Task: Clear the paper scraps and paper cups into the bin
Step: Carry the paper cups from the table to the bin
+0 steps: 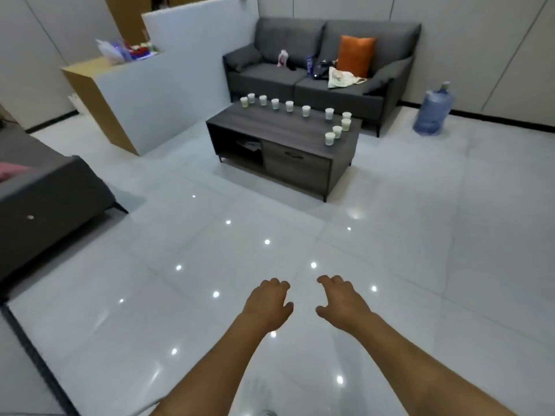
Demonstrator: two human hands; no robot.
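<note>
Several white paper cups [305,111] stand upright in a curved row along the far and right edges of a dark grey coffee table [270,127], well ahead of me. My left hand [268,304] and my right hand [342,304] are stretched out side by side over the shiny white floor, far short of the table. Both hands hold nothing, with fingers loosely curled and apart. No bin and no paper scraps show on the table top; some paper lies in the table's open left shelf [247,145].
A grey sofa [300,79] with an orange cushion [356,55] and loose items stands behind the table. A blue water jug [432,111] sits on the floor at the right. A white and wood counter [126,100] is at the left, another dark seat [51,202] nearer left.
</note>
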